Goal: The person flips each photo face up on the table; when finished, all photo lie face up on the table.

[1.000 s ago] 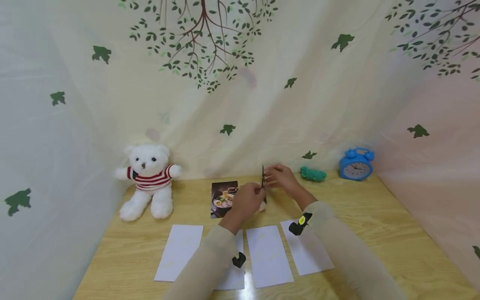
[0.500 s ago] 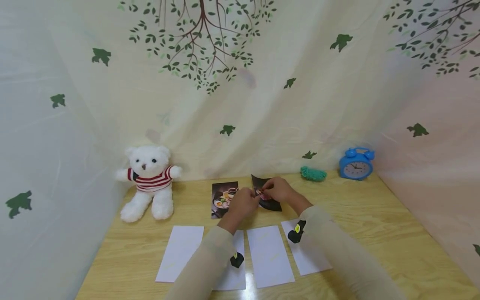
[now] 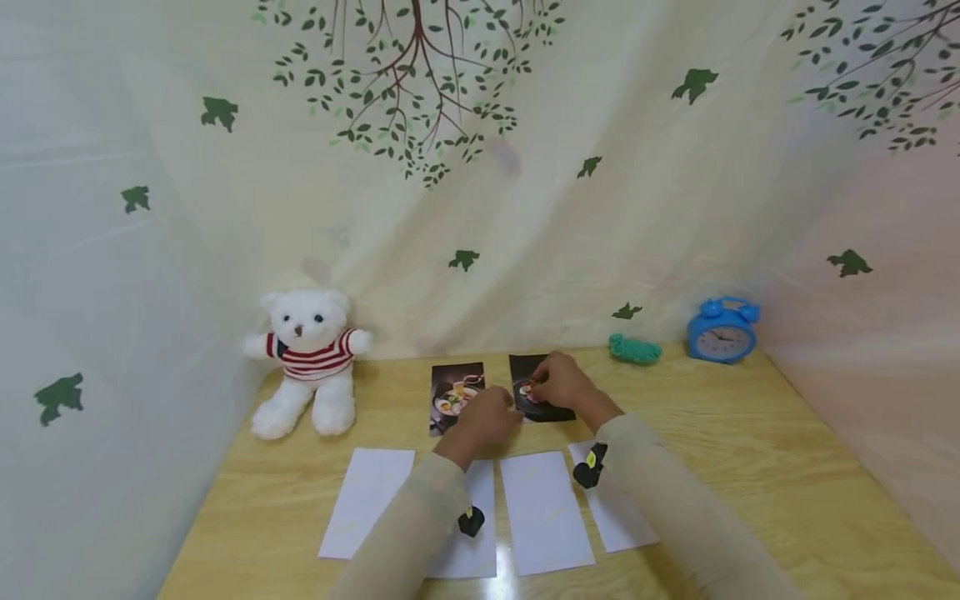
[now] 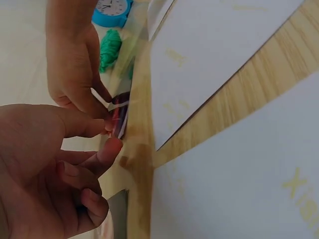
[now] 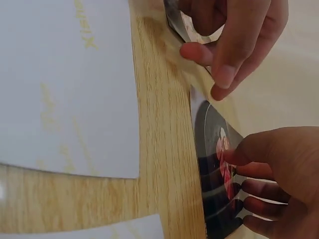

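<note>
Your right hand (image 3: 564, 385) rests relaxed fingertips on the dark food photo (image 5: 209, 149), which lies on the tabletop (image 3: 750, 475) behind the white sheets (image 3: 547, 512). Your left hand (image 3: 487, 419) is released, fingers loosely bent, by that photo's near-left corner. Left of it: ramen photo (image 3: 448, 398), partly covered by your left hand. Green yarn bundle (image 3: 634, 349), blue alarm clock (image 3: 723, 332) off right; teddy bear (image 3: 311, 358) left.

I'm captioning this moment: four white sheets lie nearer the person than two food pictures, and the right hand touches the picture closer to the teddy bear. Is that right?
Not quite: the right hand touches the food picture farther from the teddy bear, as the head view shows. The rest stands: four white sheets lie nearer the person than both pictures.
</note>
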{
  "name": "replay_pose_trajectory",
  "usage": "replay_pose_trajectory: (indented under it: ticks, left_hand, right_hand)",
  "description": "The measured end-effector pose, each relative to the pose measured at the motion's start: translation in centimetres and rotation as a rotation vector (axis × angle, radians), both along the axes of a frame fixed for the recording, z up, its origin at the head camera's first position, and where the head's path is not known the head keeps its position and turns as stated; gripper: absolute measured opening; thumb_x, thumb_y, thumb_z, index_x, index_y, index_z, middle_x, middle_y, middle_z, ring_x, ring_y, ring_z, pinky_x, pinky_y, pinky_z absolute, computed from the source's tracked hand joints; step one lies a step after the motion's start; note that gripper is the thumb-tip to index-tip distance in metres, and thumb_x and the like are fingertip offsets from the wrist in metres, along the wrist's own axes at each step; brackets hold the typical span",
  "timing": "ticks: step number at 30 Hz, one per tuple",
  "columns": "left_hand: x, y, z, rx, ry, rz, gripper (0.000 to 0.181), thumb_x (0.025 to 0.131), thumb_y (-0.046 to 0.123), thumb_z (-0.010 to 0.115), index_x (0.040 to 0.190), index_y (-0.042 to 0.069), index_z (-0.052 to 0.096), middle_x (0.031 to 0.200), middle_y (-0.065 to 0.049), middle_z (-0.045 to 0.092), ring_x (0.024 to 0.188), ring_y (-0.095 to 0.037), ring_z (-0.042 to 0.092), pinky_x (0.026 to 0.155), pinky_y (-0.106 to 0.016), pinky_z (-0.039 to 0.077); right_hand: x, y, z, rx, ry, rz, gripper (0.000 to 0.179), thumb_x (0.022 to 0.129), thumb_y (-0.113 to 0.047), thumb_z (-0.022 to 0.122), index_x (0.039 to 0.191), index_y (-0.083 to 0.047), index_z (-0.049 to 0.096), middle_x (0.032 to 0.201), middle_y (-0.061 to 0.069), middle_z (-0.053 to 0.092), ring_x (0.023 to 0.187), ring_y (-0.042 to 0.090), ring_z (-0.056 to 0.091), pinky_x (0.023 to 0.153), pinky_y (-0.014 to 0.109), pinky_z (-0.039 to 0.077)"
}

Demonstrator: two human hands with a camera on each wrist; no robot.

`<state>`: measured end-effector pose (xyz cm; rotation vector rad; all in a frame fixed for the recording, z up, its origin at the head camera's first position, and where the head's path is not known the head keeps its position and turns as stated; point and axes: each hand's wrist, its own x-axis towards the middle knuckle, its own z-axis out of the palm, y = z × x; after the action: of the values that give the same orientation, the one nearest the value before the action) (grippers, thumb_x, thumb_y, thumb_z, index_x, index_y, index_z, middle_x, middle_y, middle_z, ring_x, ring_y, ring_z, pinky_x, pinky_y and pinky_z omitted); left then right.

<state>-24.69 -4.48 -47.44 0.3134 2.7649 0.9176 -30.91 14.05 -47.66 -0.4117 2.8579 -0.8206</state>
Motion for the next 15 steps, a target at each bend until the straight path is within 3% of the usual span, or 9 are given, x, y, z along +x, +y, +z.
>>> replay_pose_trajectory:
  ticks: [2,4,9,12,15]
  left_hand:
    - [0.5,-0.4,0.5,-0.012,0.009,0.006,0.033,0.102,0.027,0.067,0.122,0.001,0.074,0.11,-0.012,0.077,0.094,-0.026,0.071,0.083,-0.043,0.057]
    - [1.2,-1.2,0.9,-0.008,0.019,-0.003,0.038,0.102,0.029,0.066,0.13,0.003,0.07,0.117,-0.012,0.077,0.102,-0.025,0.073,0.09,-0.044,0.058]
    - [3.6,-4.7,2.5,0.02,0.07,-0.05,0.036,0.102,0.028,0.067,0.13,0.006,0.071,0.097,-0.005,0.076,0.077,-0.013,0.066,0.073,-0.035,0.055]
    - [5.4,-7.7,3.4,0.019,0.088,-0.023,0.031,0.102,0.026,0.068,0.125,0.006,0.073,0.091,0.0,0.073,0.071,-0.009,0.059,0.067,-0.03,0.049]
    - [7.4,-10.6,4.0,0.007,0.091,0.042,0.026,0.101,0.024,0.071,0.121,0.007,0.074,0.094,0.001,0.072,0.075,-0.01,0.057,0.068,-0.031,0.048]
  right_hand:
    - [0.2,-0.1,-0.1,-0.013,0.023,-0.012,0.03,0.086,-0.012,0.08,0.111,0.003,0.079,0.117,0.02,0.069,0.109,0.034,0.064,0.099,0.048,0.055]
    - [0.5,-0.3,-0.5,-0.047,0.062,-0.05,0.026,0.089,-0.012,0.076,0.111,0.002,0.079,0.115,0.018,0.07,0.105,0.031,0.066,0.095,0.047,0.056]
    - [2.2,-1.7,-0.4,-0.196,0.057,-0.117,0.022,0.1,-0.014,0.065,0.112,0.0,0.078,0.111,0.014,0.074,0.089,0.023,0.072,0.08,0.041,0.06]
    - [3.5,-3.7,0.8,-0.197,0.023,-0.066,0.018,0.102,-0.016,0.065,0.107,-0.006,0.079,0.104,0.008,0.077,0.082,0.018,0.068,0.076,0.037,0.057]
    - [4.9,-6.1,1.8,-0.17,0.005,0.04,0.016,0.101,-0.016,0.066,0.097,-0.009,0.08,0.093,0.003,0.074,0.073,0.014,0.06,0.069,0.032,0.051]
